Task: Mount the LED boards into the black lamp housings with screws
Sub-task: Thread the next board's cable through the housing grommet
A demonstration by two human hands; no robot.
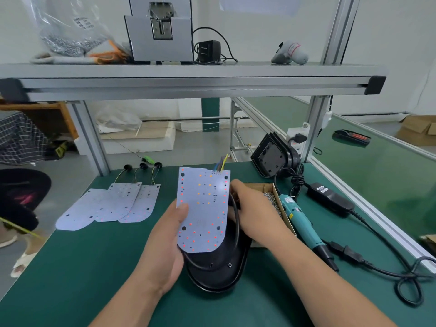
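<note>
A worker's left hand (165, 244) gripped an LED board (203, 208), thumb pressed on its face. The right hand (252, 215) curled its fingers round the board's right edge. The board was held above a black lamp housing (219, 274) lying near the tabletop's (70, 267) front edge. The label (288, 201) on the teal screwdriver (299, 218), toward the right edge, was too small to read.
</note>
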